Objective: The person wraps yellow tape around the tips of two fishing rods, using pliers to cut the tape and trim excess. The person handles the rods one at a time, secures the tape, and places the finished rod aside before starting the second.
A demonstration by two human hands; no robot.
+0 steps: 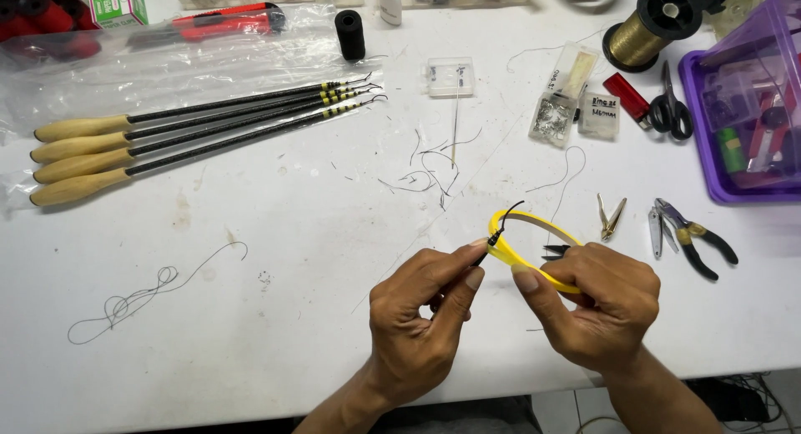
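Right hand grips a yellow loop; left hand pinches a black thread wound on it — pliers and four rods lie on the table.

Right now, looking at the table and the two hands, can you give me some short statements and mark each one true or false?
1. The right hand holds a yellow loop. True.
2. The left hand lies flat on the table. False: it is raised and pinches a thin black thread at the loop.
3. Four rods with wooden handles lie to the left. True.
4. The scissors are in the right hand's grip. False: they lie on the table, near the purple bin.
5. A spool of gold thread stands at the far edge. True.
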